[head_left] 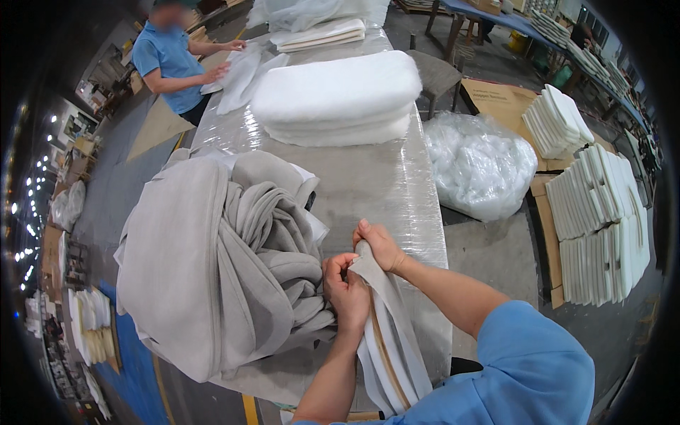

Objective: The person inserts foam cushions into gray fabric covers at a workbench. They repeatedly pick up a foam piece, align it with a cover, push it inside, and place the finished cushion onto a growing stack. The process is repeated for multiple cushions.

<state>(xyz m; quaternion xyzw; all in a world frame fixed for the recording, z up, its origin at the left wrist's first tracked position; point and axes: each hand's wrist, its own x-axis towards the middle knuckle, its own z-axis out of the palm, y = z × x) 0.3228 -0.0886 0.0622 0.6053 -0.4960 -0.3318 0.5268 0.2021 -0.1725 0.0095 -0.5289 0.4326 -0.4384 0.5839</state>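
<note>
A long grey fabric cover with a white inner side and a tan strip along it hangs from my hands toward my body. My right hand is closed round its far end, with the thumb up. Just left of that, my left hand pinches the cover's edge; its fingertips are partly hidden. A large heap of grey fabric covers lies on the table to the left, close beside my left hand. Some pieces in it are folded and bunched, with seams showing.
The plastic-wrapped table carries a stack of white padding farther back. Across it at the far left, a person in a blue shirt handles thin white sheeting. To the right stand a clear bag of white filling and stacked white foam pads.
</note>
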